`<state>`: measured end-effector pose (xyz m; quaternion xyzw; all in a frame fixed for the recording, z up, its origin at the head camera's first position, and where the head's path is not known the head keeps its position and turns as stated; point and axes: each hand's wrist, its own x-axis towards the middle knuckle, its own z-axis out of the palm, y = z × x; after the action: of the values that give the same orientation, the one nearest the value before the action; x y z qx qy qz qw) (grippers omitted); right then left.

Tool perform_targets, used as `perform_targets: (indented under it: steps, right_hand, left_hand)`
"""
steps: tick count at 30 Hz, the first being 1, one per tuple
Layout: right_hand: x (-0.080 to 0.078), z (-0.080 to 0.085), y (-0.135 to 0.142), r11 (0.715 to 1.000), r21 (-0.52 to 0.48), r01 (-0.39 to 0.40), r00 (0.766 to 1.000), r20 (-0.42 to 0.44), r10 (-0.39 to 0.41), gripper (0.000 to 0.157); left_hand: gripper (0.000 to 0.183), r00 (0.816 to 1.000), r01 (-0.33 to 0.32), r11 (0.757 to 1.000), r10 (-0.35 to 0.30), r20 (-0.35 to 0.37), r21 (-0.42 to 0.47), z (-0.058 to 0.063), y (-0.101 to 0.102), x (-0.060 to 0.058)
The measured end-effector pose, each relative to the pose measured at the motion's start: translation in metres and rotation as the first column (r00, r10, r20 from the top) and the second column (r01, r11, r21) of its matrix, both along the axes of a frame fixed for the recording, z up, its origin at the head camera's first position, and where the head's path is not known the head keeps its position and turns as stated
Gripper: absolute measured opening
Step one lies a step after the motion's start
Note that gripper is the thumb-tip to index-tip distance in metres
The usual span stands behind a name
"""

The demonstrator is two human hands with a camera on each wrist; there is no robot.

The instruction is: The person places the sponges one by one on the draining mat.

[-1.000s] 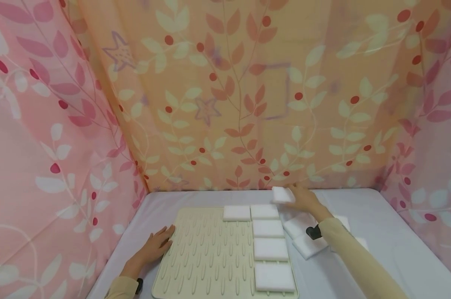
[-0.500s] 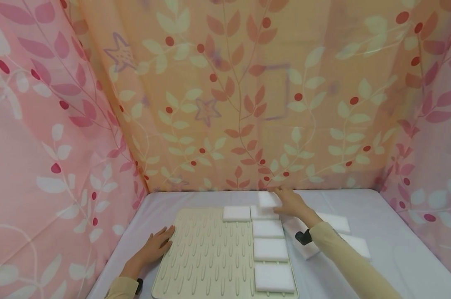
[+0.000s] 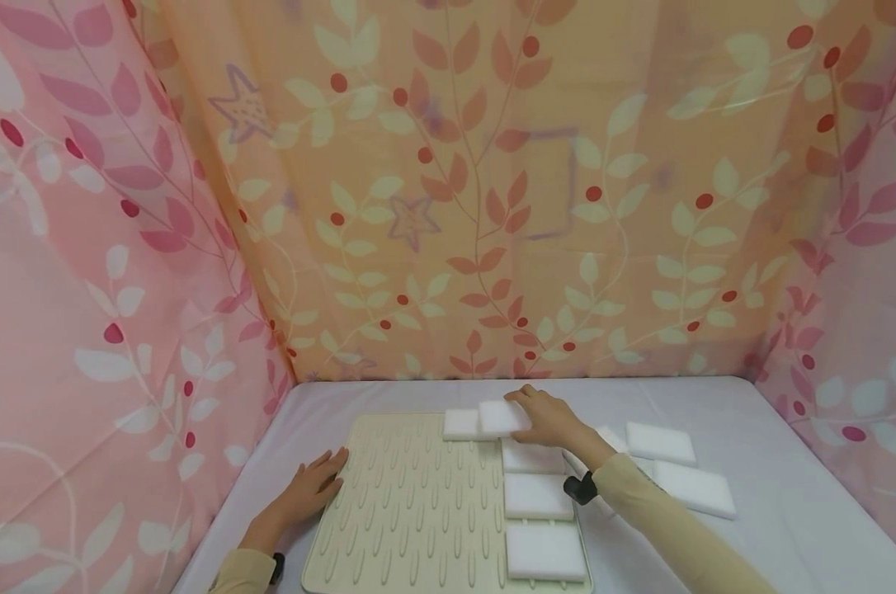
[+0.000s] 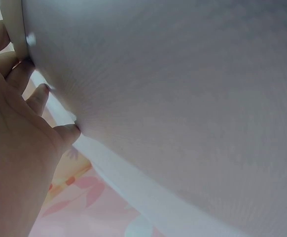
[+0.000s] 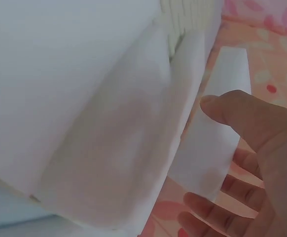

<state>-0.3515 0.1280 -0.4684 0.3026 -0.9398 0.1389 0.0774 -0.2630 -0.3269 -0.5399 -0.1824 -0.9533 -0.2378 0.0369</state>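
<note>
From my remote seat I am seeing the right hand (image 3: 552, 417) gripping a white sponge (image 3: 502, 419) between thumb and fingers, holding it over the far edge of the beige mat (image 3: 411, 503), a little in from the far right corner; the right wrist view is showing the thumb on one face of it and the fingers on the other side. The left hand (image 3: 316, 488) is lying with its fingers extended, gripping nothing, fingertips touching the mat's left edge toward the far left corner. Just left of the held sponge, another sponge (image 3: 461, 424) is sitting along the mat's far edge, partly covered by it in my head view; whether the two are touching I cannot tell. Three more sponges (image 3: 539, 495) are forming a column down the mat's right edge, the nearest lying by the near right corner. Beyond that edge, loose sponges (image 3: 661, 443) are lying on the white table (image 3: 827, 495), some partly hidden by the right forearm (image 3: 663, 511). A black wristband (image 3: 580, 488) is circling the right wrist, and flowered curtains (image 3: 478, 206) are hanging behind the table's far edge and along both sides.
</note>
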Motion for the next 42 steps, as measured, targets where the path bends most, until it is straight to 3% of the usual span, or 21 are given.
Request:
perform_targets:
  steps: [6, 19, 35, 42]
  right_hand:
    - [0.009, -0.001, -0.017, 0.999, -0.032, -0.041, 0.999, 0.015, 0.042, 0.060]
    - [0.017, -0.010, -0.043, 0.998, 0.027, -0.052, 0.999, 0.016, 0.052, 0.059]
    - [0.025, -0.016, -0.055, 0.993, 0.078, -0.086, 0.994, -0.066, 0.092, 0.057]
    - [0.023, -0.015, -0.059, 0.993, 0.080, -0.087, 0.994, -0.061, 0.092, 0.059]
  left_hand:
    - [0.054, 1.000, 0.004, 1.000, -0.004, 0.007, 0.002, -0.001, 0.000, 0.000]
    - [0.054, 1.000, 0.002, 1.000, -0.002, -0.019, 0.003, -0.005, -0.002, -0.001]
    - [0.056, 1.000, -0.004, 1.000, 0.004, 0.022, -0.005, -0.006, -0.004, -0.004]
    - [0.055, 1.000, 0.000, 1.000, 0.000, 0.013, -0.001, -0.006, -0.003, -0.004]
